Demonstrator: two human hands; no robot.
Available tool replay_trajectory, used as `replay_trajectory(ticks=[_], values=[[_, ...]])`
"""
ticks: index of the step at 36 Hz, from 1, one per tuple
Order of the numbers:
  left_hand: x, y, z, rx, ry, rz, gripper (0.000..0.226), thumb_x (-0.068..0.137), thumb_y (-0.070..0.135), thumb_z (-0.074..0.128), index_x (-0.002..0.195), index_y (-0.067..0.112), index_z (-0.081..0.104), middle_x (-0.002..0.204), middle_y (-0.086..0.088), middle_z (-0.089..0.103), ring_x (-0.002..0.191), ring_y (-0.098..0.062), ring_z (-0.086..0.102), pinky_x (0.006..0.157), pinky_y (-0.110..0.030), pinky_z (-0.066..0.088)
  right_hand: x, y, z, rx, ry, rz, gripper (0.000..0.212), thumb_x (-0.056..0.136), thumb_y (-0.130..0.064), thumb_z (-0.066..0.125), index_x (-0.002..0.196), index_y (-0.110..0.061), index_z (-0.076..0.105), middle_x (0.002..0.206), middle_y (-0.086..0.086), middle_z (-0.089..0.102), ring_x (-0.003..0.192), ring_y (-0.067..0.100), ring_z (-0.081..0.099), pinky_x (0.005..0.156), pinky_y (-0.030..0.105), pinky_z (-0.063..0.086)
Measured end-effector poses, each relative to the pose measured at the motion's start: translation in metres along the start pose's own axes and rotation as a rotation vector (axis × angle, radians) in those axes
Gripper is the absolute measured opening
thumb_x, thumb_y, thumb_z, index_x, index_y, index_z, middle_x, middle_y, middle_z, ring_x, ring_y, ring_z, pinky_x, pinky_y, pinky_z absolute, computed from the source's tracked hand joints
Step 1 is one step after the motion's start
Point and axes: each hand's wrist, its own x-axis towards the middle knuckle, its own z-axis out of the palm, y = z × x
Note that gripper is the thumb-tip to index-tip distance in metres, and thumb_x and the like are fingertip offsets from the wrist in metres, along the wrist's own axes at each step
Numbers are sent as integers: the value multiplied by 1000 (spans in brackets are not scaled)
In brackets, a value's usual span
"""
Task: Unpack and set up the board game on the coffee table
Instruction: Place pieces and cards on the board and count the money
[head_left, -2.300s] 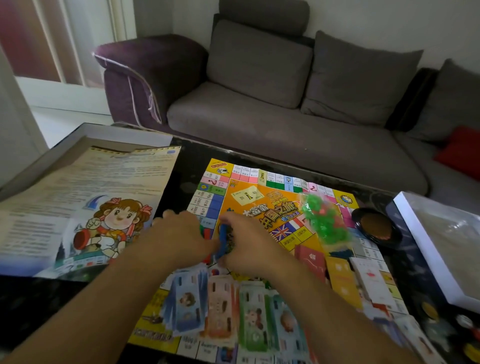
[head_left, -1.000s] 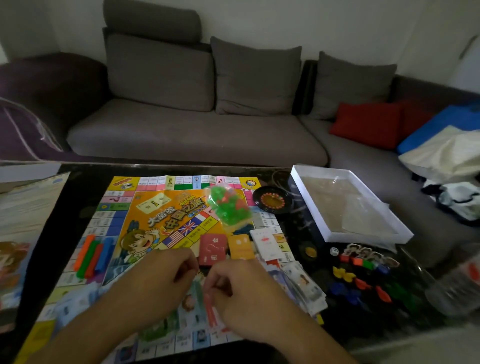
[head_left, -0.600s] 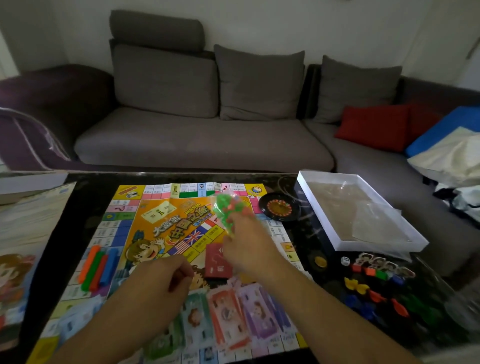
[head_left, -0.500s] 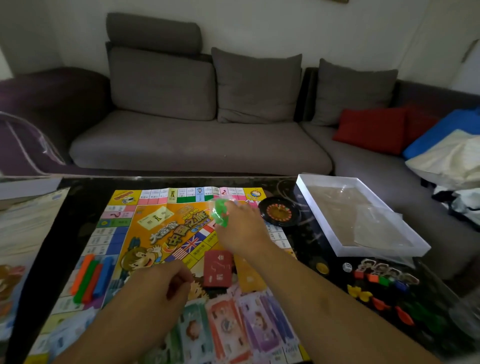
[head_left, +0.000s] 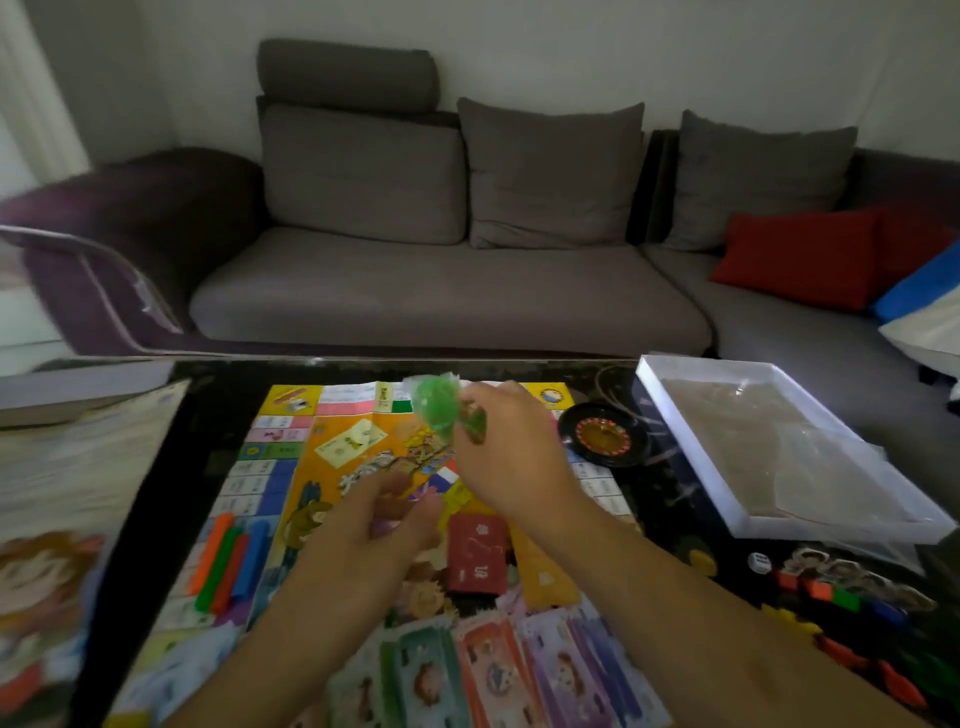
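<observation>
The right hand (head_left: 511, 457) pinches the clear plastic bag of green pieces (head_left: 434, 410) above the colourful game board (head_left: 332, 447), likely for opening, while the left hand (head_left: 371, 540) hovers loosely curled, holding nothing.

Clear bag of green pieces (head_left: 434, 410) lifted above the colourful game board (head_left: 332, 452).

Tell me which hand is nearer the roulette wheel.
Right. The right hand, gripping the green bag, is just left of the roulette wheel; the left hand sits farther left and nearer the person.
</observation>
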Motion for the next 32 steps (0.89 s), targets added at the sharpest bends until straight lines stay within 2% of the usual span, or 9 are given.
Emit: replay_trajectory(ticks=[4, 9, 12, 15, 18, 22, 27, 29, 32], values=[[8, -2, -14, -498, -54, -140, 41, 99, 49, 61, 133, 25, 65, 120, -4, 77, 105, -25, 77, 91, -48, 61, -41, -49, -1, 101, -177, -157, 29, 90, -34, 62, 119, -31, 65, 110, -6, 54, 107, 16, 55, 87, 40, 55], [8, -11, -40, -454, 196, -127, 18, 106, 20, 57, 115, 15, 72, 96, -9, 81, 83, -26, 78, 56, -32, 57, -64, -67, 11, 78, -300, -177, 62, 85, -60, 61, 144, -49, 47, 133, -10, 41, 130, 13, 40, 109, 32, 42], [6, -15, -57, -297, 281, -90, 8, 103, 21, 63, 105, 20, 71, 91, -8, 79, 84, -35, 76, 62, -53, 62, -63, -80, 20, 212, -419, -131, 67, 88, -56, 70, 149, -52, 41, 135, -16, 47, 121, 2, 51, 93, 11, 44], [3, -11, -76, -251, 323, -99, 6, 103, 24, 63, 98, 27, 66, 96, -4, 77, 86, -27, 76, 67, -42, 65, -58, -103, 25, 312, -393, -127, 45, 91, -39, 74, 131, -49, 58, 115, -25, 60, 102, -12, 58, 76, 5, 46], [5, -10, -99, -242, 350, -84, 11, 101, 19, 62, 103, 23, 72, 95, -4, 78, 89, -23, 76, 84, -49, 65, -49, -129, 34, 436, -372, -96, 36, 96, -23, 73, 112, -52, 60, 91, -30, 62, 86, -25, 57, 66, 1, 46], [12, -10, -130, -160, 407, -99, 25, 99, 28, 63, 122, 21, 58, 104, -3, 67, 96, -20, 68, 89, -48, 62, -33, -163, 58, 521, -352, -56, 30, 101, -20, 68, 109, -47, 57, 90, -29, 56, 81, -30, 54, 59, 2, 45], [22, -13, -159, -104, 514, -89, 51, 103, 30, 58, 148, 16, 41, 93, 8, 49, 79, -8, 50, 59, -25, 38, -3, -202, 108, 544, -291, 122, 15, 102, -30, 63, 90, -39, 62, 86, -22, 60, 82, -1, 60, 74, 28, 56], [23, -13, -167, -121, 553, -97, 46, 104, 31, 55, 145, 17, 42, 102, 1, 54, 83, -10, 52, 61, -27, 40, 11, -217, 128, 593, -261, 230, 12, 99, -33, 65, 87, -35, 66, 90, -12, 68, 86, 9, 66, 82, 38, 59], [23, -10, -179, -112, 687, -80, 46, 105, 34, 52, 147, 18, 41, 139, -9, 50, 107, -21, 60, 84, -38, 55, 30, -238, 149, 677, -210, 213, 19, 98, -28, 66, 116, -25, 72, 104, -9, 72, 95, 10, 68, 85, 30, 59]])
